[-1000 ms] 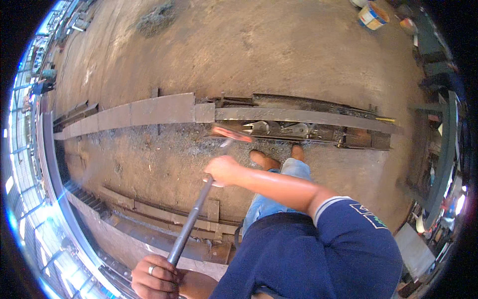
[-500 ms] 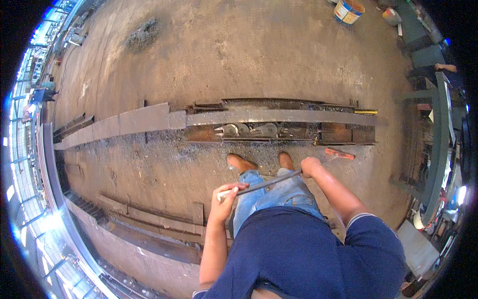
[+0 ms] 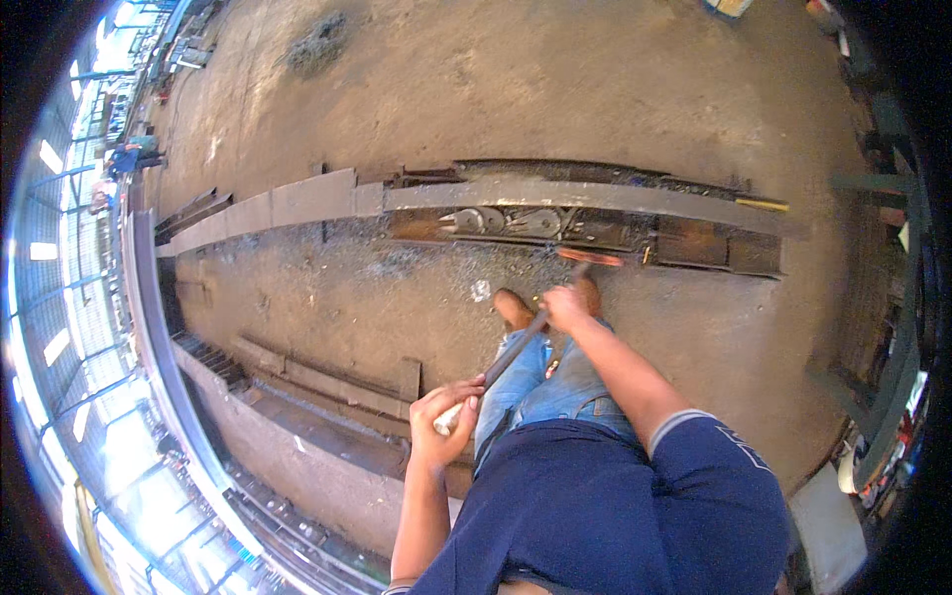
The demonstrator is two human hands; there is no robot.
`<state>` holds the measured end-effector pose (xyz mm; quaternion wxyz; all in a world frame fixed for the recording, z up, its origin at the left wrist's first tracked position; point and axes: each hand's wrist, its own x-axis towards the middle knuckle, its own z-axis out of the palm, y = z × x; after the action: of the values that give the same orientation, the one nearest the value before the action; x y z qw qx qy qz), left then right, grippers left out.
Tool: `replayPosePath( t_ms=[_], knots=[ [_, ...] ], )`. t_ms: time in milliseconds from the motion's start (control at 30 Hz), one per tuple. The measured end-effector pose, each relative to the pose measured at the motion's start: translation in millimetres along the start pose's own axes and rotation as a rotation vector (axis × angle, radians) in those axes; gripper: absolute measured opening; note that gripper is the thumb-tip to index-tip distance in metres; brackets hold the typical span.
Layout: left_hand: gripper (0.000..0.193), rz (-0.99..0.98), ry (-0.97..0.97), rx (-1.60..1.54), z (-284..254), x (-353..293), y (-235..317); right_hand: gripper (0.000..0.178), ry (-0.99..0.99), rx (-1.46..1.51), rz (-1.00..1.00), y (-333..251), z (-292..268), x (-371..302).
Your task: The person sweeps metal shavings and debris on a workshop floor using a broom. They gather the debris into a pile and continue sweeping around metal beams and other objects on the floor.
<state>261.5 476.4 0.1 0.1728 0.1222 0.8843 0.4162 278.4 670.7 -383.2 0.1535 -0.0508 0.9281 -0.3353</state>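
A long-handled broom with a dark handle [image 3: 512,358], a pale grip end and a narrow orange head [image 3: 590,258] slants across in front of my legs. My left hand [image 3: 446,415] is wrapped round the handle near its pale end, at my waist. Farther down, my right hand [image 3: 567,307] grips the same handle close to my boots. The broom head is down by the near edge of the steel channel pieces [image 3: 716,256], just beyond my right boot. Its bristles are too blurred to make out.
A long steel beam [image 3: 451,196] lies across the floor ahead, with hooked metal parts [image 3: 535,223] beside it. Dark scrap bits [image 3: 397,263] litter the ground on its near side. More steel lengths [image 3: 317,382] lie at left behind me. A scrap heap [image 3: 317,42] sits farther off.
The broom head has swung left, from right of my feet to in front of my right boot. My right hand has moved left and forward; the left hand has dropped slightly nearer me.
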Motion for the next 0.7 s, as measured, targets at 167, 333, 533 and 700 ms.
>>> replayPosePath(
  t_ms=[167,333,533,700],
  knots=[
    [0.011,0.099,-0.044,0.180,-34.1,-16.1,33.5,0.015,-0.016,0.224,-0.032,-78.4,10.1,22.5],
    [0.014,-0.027,-0.047,-0.183,-57.3,-44.0,-2.0,0.011,-0.081,0.061,0.094,-59.4,-29.2,-61.4],
    [0.016,-0.028,-0.063,-0.156,-34.8,-30.9,-57.4,0.010,0.063,-0.052,0.043,-14.8,21.9,-18.8],
    [0.015,0.134,-0.007,0.016,-118.0,-42.2,-64.3,0.014,0.091,0.118,-0.032,-135.9,64.0,49.7]
  ],
)
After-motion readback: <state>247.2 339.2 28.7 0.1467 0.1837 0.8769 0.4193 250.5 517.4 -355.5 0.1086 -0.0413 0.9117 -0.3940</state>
